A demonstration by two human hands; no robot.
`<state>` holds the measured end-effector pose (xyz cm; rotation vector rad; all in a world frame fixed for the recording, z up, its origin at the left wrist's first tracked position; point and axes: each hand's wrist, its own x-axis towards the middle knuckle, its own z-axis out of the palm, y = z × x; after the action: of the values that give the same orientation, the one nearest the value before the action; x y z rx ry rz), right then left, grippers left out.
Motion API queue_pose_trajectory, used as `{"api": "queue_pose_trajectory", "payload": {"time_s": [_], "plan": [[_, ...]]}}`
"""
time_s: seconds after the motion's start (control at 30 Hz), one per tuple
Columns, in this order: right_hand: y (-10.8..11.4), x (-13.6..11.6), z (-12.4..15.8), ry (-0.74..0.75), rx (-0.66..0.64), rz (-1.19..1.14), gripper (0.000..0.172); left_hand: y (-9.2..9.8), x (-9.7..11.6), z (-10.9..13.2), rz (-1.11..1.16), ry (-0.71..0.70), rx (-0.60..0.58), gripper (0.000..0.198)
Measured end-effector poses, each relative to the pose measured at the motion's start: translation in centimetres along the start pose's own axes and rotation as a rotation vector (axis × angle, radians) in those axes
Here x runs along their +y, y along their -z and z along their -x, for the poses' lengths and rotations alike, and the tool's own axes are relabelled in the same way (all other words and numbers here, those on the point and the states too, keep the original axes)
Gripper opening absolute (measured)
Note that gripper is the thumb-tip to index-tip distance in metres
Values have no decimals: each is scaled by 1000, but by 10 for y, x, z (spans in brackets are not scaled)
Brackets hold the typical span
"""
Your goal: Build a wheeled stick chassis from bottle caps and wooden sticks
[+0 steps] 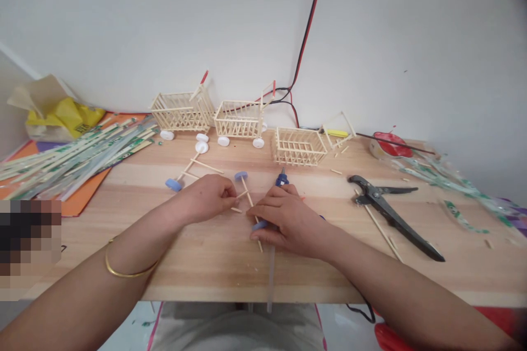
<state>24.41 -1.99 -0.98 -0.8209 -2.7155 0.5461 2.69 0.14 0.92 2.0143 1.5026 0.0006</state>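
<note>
Two bare hands are close together at the middle of the desk [206, 279]. The left hand [208, 197] has its fingertips together on a short stick [242, 195], whose end meets the long stick [252, 204] of a wheel pair. The right hand [284, 216] is closed with thumb and fingers on the near blue wheel [259, 225] of this pair; the far blue wheel [241, 175] is toward the back edge. Partly hidden under the right hand lies a glue gun [282, 179], its tip toward the back edge, and a clear glue stick [270, 279] reaches to the front edge. Beyond the left hand lies a wheel frame [187, 168] with one white and one blue wheel.

Along the back edge are a left cart [181, 115] and a middle cart [239, 120], both on white wheels, and a right cart [300, 146], whose basket rests on the wood. Toward the right edge lie dark pliers [395, 216] across a thin stick [382, 230]. At the back right corner are a red bowl [392, 144] and torn wrappers [457, 178]. At the left edge, wrapped sticks [90, 148] lie on orange paper [93, 194], near a yellow bag [74, 116].
</note>
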Motion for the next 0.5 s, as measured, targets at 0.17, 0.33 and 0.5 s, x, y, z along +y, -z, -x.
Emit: {"api": "queue_pose_trajectory", "payload": {"time_s": [0.17, 0.33, 0.5], "plan": [[1, -1, 0, 1, -6, -10, 31, -1, 0, -2, 0, 7, 4, 23], [0, 0, 0, 2, -1, -8, 32, -2, -2, -3, 6, 18, 16, 19], [0, 0, -1, 7, 5, 1, 33, -2, -1, -4, 10, 31, 22, 18]]}}
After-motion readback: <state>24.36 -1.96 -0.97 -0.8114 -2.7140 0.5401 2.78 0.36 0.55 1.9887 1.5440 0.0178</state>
